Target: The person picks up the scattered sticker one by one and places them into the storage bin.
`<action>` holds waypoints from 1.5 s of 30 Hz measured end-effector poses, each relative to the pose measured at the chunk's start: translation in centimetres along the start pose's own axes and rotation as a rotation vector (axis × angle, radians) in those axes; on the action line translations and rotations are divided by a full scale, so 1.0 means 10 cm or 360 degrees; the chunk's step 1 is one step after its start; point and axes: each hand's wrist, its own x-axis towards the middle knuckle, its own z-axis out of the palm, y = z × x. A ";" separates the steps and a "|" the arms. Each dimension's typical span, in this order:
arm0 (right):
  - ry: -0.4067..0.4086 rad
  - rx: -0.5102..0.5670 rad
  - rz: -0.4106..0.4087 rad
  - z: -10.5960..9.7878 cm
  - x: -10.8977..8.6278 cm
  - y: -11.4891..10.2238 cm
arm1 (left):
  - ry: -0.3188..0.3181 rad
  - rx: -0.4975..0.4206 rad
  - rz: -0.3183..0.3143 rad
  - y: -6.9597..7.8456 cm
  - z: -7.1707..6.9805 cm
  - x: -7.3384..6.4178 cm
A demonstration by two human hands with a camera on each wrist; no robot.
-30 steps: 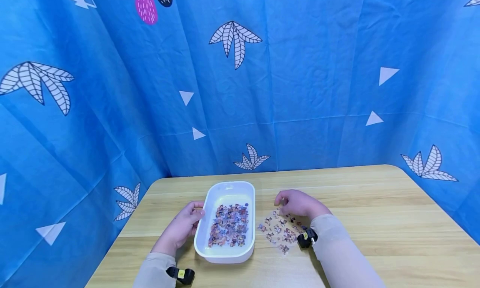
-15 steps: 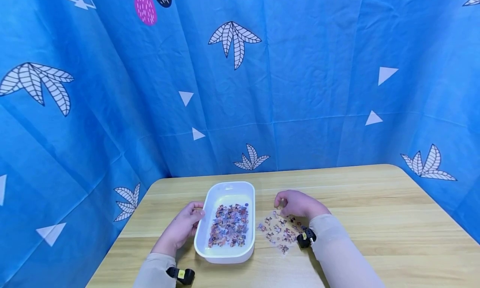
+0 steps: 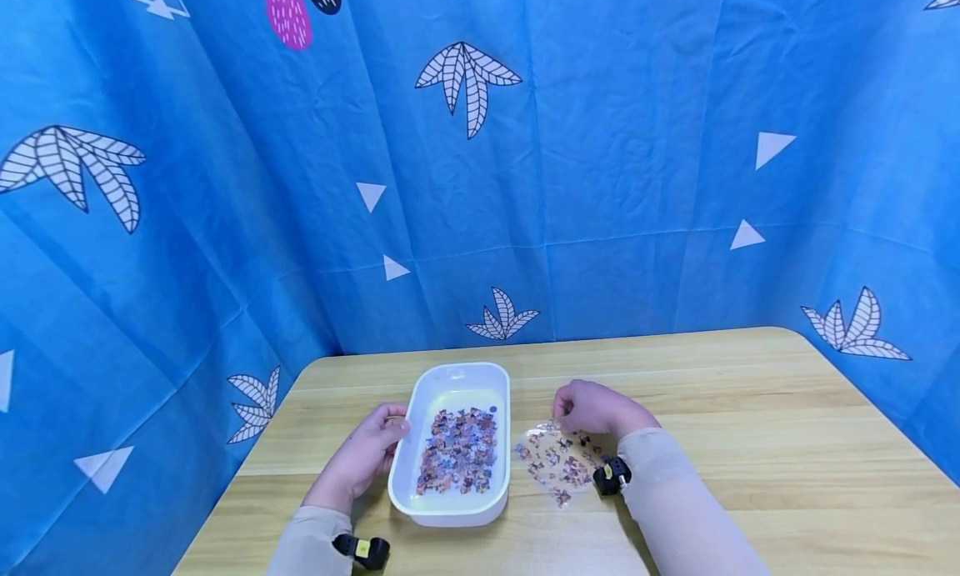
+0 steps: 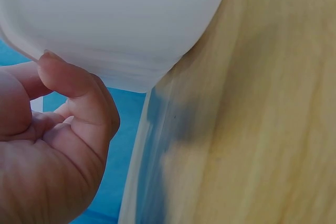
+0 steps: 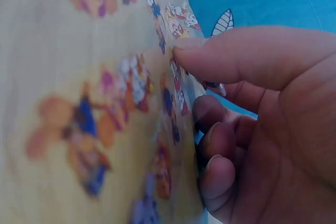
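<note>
My left hand [image 3: 369,447] grips the left rim of a white plastic tub [image 3: 403,499], thumb over the edge. In the left wrist view the curled fingers [image 4: 73,85] lie against the tub's outer wall. Many small coloured cut-out pieces [image 3: 459,451] lie spread over the tub's floor. To the right of the tub, my right hand [image 3: 603,409] pinches the far edge of a clear sheet [image 3: 558,468] printed with small cartoon figures. In the right wrist view the thumb [image 5: 226,61] is right at the sheet, and the other fingers curl beneath it.
Both things are on a light wooden table [image 3: 750,443]. A blue patterned curtain [image 3: 615,167] hangs behind the table and along its sides. Each wrist carries a small black camera, such as the right camera [image 3: 612,476].
My right fingers have drawn together on the sheet's edge and moved slightly right. The sheet has shifted a little, with glare now at its far edge. The left hand and tub stay still.
</note>
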 end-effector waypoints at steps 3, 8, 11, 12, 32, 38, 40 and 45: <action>-0.0007 0.0030 0.0000 0.01 -0.01 0.00 | -0.0002 -0.0002 0.0009 0.00 0.00 -0.01; -0.0010 0.0070 0.0004 0.01 -0.02 -0.02 | -0.0018 -0.0003 0.0010 -0.01 -0.01 0.01; -0.0008 0.0107 0.0021 0.00 -0.03 -0.02 | -0.0026 -0.0002 0.0005 -0.02 -0.02 0.01; -0.0006 0.0125 0.0028 0.00 -0.03 -0.02 | -0.0025 -0.0003 0.0003 -0.02 -0.02 0.02; 0.0100 0.0030 -0.0052 -0.14 -0.04 0.09 | -0.0001 -0.0008 0.0010 0.01 0.00 0.00; 0.0143 0.0067 -0.0065 -0.24 -0.08 0.16 | -0.0020 -0.0013 0.0027 0.01 0.00 0.00; 0.0150 0.0090 -0.0074 -0.27 -0.09 0.18 | -0.0023 -0.0010 0.0030 0.00 -0.01 0.00; 0.0173 0.0179 -0.0078 -0.31 -0.12 0.21 | -0.0025 -0.0003 0.0027 -0.01 -0.02 0.00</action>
